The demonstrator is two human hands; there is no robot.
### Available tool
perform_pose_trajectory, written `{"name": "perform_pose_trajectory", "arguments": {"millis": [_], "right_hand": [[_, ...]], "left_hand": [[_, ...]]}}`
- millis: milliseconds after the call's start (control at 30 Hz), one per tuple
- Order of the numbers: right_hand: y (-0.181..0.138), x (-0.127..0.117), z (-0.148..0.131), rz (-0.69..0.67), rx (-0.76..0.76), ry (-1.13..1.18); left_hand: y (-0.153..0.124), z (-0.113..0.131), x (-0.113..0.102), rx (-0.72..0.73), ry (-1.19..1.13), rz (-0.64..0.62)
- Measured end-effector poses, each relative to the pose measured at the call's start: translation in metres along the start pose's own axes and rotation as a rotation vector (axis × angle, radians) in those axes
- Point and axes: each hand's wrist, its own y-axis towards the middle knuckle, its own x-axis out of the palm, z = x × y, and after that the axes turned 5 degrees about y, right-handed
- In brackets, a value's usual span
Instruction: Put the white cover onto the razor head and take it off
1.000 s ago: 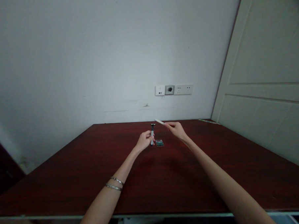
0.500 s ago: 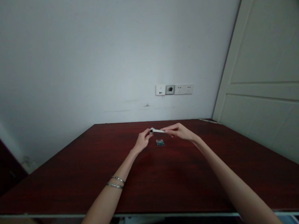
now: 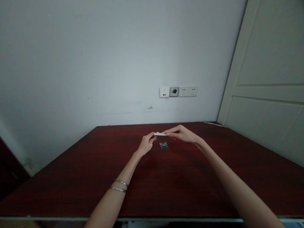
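Both my arms reach out over a dark red table [image 3: 170, 180]. My left hand [image 3: 146, 143], fingers closed, grips a slim razor handle that is mostly hidden inside the fist. My right hand [image 3: 181, 134] pinches a small white strip-like piece [image 3: 160, 134], held level between the two hands. The left fingertips touch its other end. Just below the hands, a small clear case with teal inserts [image 3: 163, 145] lies on the table. Two bracelets [image 3: 118, 185] circle my left wrist.
A white wall with a row of sockets [image 3: 178, 91] stands behind the table. A pale door [image 3: 271, 82] is on the right. A thin flat item [image 3: 213, 123] lies at the table's far right corner.
The razor stood upright in my left hand, and my right hand held the white piece apart. The hands came together, and the white piece now lies level between them over the razor's head.
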Motion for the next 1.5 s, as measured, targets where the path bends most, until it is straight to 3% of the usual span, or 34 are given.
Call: {"name": "perform_pose_trajectory", "arguments": {"millis": [133,267,367,500,667,800,933,1067,1200,1333,1500], "right_hand": [[0.0,-0.003,-0.006,0.032,0.014,-0.012],[-0.001,-0.004,-0.008,-0.055,0.021,-0.044],[-0.003,-0.004,-0.007,0.021,0.007,-0.046],[-0.005,-0.004,-0.006,-0.087,0.039,-0.043],[-0.007,-0.007,-0.001,0.121,0.025,0.001],[-0.009,-0.006,0.0,-0.021,0.017,0.001],[-0.011,-0.004,0.001,0.025,0.02,0.039],[-0.013,-0.005,0.005,-0.08,0.05,0.042],[-0.015,-0.007,0.008,0.008,0.049,0.043],[-0.017,-0.008,0.006,-0.109,0.079,0.014],[-0.015,-0.004,0.01,0.096,0.059,0.034]], "left_hand": [[0.0,0.002,-0.001,-0.014,-0.005,-0.007],[0.0,0.0,0.0,0.004,-0.005,-0.009],[0.0,-0.002,0.0,0.019,0.001,-0.009],[-0.001,-0.001,0.0,0.035,0.007,-0.001],[0.0,0.0,-0.002,0.057,-0.021,0.0],[0.0,-0.001,-0.002,0.036,-0.006,0.013],[0.0,-0.001,0.0,0.046,-0.012,0.008],[-0.001,-0.001,0.001,0.039,0.02,0.018],[-0.002,0.0,0.001,0.034,0.028,-0.001],[-0.002,0.0,0.0,0.034,0.048,0.0],[0.0,-0.008,0.002,0.005,0.068,0.013]]}}
